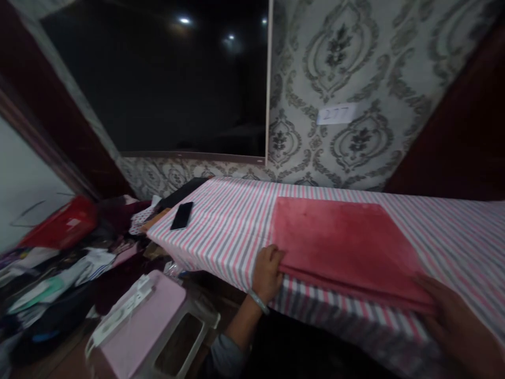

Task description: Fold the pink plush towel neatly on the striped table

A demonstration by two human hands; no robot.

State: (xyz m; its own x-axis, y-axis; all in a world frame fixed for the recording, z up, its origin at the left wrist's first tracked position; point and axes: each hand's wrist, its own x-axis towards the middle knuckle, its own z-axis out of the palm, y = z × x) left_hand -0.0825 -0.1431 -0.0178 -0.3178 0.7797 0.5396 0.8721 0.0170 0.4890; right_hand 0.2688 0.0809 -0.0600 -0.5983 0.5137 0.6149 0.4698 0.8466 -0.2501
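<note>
A folded red cloth, soft and plush like a towel, lies flat on a striped tablecloth, its layered front edge at the table's front. At its left front corner, my left hand is closed, fingers curled over the edge; a bracelet circles the wrist. My right hand grips the right front corner, with the fingers on top and the thumb lower down, slightly blurred. The undersides of both grips are hidden.
A black phone lies on the table's left part. Below stands a pink stool bearing a white power strip. Clothes and a red basket-like item pile up at left. A large television hangs on the patterned wall.
</note>
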